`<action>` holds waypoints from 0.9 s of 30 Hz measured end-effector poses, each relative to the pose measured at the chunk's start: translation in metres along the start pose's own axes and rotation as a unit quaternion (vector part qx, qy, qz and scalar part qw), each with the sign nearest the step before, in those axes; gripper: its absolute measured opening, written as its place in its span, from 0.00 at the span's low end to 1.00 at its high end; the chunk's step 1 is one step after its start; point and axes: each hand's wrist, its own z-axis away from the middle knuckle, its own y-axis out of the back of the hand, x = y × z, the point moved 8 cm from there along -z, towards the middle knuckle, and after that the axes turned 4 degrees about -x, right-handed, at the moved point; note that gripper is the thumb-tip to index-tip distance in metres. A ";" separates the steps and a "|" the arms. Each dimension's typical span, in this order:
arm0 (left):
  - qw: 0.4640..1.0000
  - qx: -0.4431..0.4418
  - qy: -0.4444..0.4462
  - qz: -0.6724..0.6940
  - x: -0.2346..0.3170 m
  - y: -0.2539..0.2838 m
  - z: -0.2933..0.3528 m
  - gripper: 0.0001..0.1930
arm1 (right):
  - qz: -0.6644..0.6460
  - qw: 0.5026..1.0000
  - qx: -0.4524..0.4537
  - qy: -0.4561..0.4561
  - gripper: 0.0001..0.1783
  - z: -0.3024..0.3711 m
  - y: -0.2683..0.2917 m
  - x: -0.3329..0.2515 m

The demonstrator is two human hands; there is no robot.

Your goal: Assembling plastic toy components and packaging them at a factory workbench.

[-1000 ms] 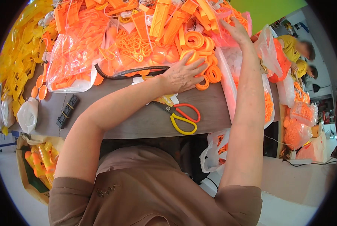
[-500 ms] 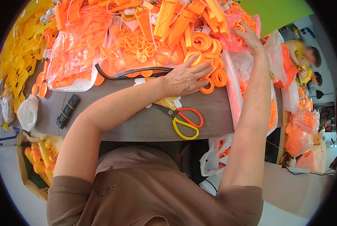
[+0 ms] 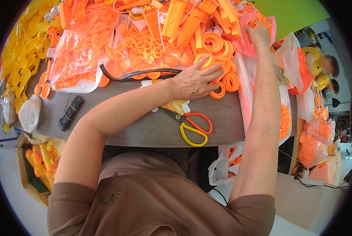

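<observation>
My left hand [image 3: 195, 80] curves its fingers over an orange ring [image 3: 206, 61] at the edge of a pile of orange plastic rings [image 3: 230, 82]. At the upper right, my right hand [image 3: 259, 34] reaches into a pink plastic bag [image 3: 245, 24] holding orange pieces. Its fingers are bent in, and what lies between them is hidden. Below my left wrist rest scissors [image 3: 193, 133] with one red and one yellow handle loop, beside a printed yellow card [image 3: 173, 105]. A black curved strip [image 3: 138, 74] runs behind the left wrist.
Orange parts in clear bags [image 3: 79, 55] heap along the table's far side, with yellow pieces [image 3: 16, 74] at far left. A black banded bundle [image 3: 71, 112] lies on the table [image 3: 144, 131]. A white tray [image 3: 242, 94] stands near my right forearm. Two people [image 3: 317, 65] are at far right.
My right hand has moved farther up into the pink bag, and its fingers have bent inward. My left hand stays on the orange ring.
</observation>
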 end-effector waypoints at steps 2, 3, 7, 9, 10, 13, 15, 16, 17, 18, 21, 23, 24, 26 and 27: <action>1.000 0.003 0.001 0.006 -0.001 0.001 0.000 0.12 | 0.004 1.000 0.024 0.007 0.38 -0.004 0.001 0.003; 1.000 -0.003 0.000 -0.003 0.000 0.000 0.000 0.12 | 0.011 0.999 0.048 0.011 0.38 -0.005 0.005 0.006; 1.000 0.000 -0.004 -0.013 -0.001 0.001 0.000 0.12 | -0.036 0.995 0.088 0.004 0.39 -0.007 0.015 0.015; 1.000 -0.007 -0.001 -0.015 -0.001 -0.001 0.001 0.12 | -0.017 0.992 0.125 -0.010 0.34 -0.002 0.016 0.014; 1.000 -0.013 -0.003 -0.014 0.000 -0.002 0.000 0.12 | -0.016 0.992 0.126 -0.011 0.34 -0.004 0.013 0.022; 1.000 -0.003 -0.001 -0.014 0.001 0.000 0.001 0.12 | -0.048 0.970 0.237 0.025 0.31 0.001 0.023 0.021; 1.000 -0.006 0.001 -0.015 0.000 -0.001 0.003 0.12 | -0.305 0.940 0.147 -0.043 0.24 -0.001 0.017 0.033; 1.000 -0.008 0.001 -0.017 0.000 -0.002 0.003 0.12 | -0.304 0.940 0.146 -0.043 0.24 -0.001 0.016 0.032; 1.000 -0.008 0.001 -0.016 -0.001 -0.003 0.004 0.12 | -0.430 0.885 0.177 -0.025 0.21 -0.001 0.017 0.033; 1.000 -0.005 -0.001 -0.006 -0.001 -0.003 0.003 0.12 | -0.544 0.813 0.206 -0.007 0.18 0.000 0.019 0.037; 1.000 -0.001 -0.009 0.009 0.002 -0.002 0.000 0.12 | -0.676 0.715 0.176 -0.021 0.24 -0.026 0.024 0.066; 1.000 -0.001 0.001 0.010 -0.005 -0.004 0.010 0.13 | -0.709 0.682 0.167 -0.062 0.22 -0.011 0.029 0.036; 1.000 0.000 -0.002 0.015 -0.004 -0.004 0.008 0.13 | -0.733 0.650 0.175 -0.097 0.19 -0.001 0.035 0.035; 1.000 0.008 -0.006 0.011 -0.001 -0.004 0.004 0.14 | -0.745 0.642 0.169 -0.064 0.19 -0.003 0.042 0.050; 1.000 0.003 -0.003 0.013 -0.002 -0.004 0.004 0.14 | -0.740 0.650 0.168 -0.043 0.19 0.011 0.043 0.042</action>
